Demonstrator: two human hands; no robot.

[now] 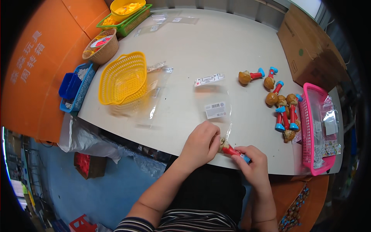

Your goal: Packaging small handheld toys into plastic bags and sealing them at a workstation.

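Observation:
Both of my hands meet at the table's near edge. My right hand (pixel 253 164) grips a small toy figure (pixel 230 150) by its blue end; the figure has a red body and a brownish round head turned toward my left hand. My left hand (pixel 201 143) is closed, fingers bent down, at the near end of a clear plastic bag (pixel 220 96) with a white label and a printed header strip. The figure's head touches or nearly touches my left thumb; the bag's mouth is hidden beneath that hand.
Several similar figures (pixel 282 98) lie at right beside a pink basket (pixel 307 131) holding clear packaging. A cardboard box (pixel 309 50) stands behind. A yellow basket (pixel 123 79), more clear bags (pixel 154 96), a tan basket (pixel 102 52) and a blue basket (pixel 81 91) are at left.

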